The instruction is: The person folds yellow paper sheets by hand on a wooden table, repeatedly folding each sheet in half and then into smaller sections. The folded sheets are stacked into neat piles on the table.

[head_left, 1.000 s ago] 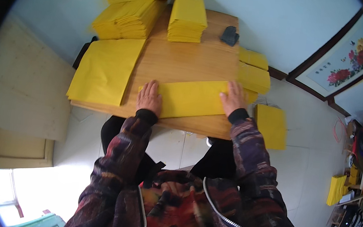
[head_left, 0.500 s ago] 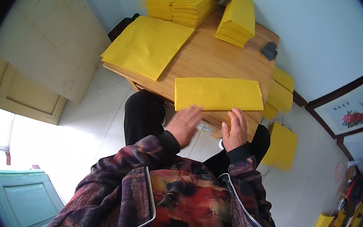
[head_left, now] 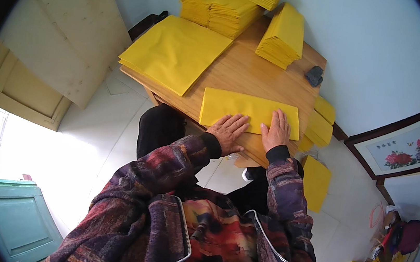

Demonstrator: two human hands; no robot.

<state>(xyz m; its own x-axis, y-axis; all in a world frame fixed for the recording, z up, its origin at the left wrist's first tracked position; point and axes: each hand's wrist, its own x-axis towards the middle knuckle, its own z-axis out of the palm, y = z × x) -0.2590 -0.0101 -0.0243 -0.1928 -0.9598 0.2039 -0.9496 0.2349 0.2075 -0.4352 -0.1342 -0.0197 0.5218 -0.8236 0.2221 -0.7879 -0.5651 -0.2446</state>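
A folded yellow sheet (head_left: 251, 105), paper or thin cloth, lies along the near edge of the wooden table (head_left: 216, 77). Flat on its near left part rests my left hand (head_left: 229, 132), fingers spread toward the sheet's middle. My right hand (head_left: 276, 130) presses on the right part, its fingers stretched out and pointing away from me. Neither hand grips anything. To the left is a pile of wide unfolded yellow sheets (head_left: 178, 51), reaching over the table's left edge.
Stacks of folded yellow sheets (head_left: 222, 12) stand at the back, another stack (head_left: 283, 35) to their right. A dark grey lump (head_left: 313, 76) sits at the right edge. More yellow bundles (head_left: 318, 128) are beside the table. A framed flower picture (head_left: 408, 139) leans at the wall.
Both hands have come forward from the near edge and now lie flat on the folded sheet. The left hand's fingers have spread. The view has shifted slightly.
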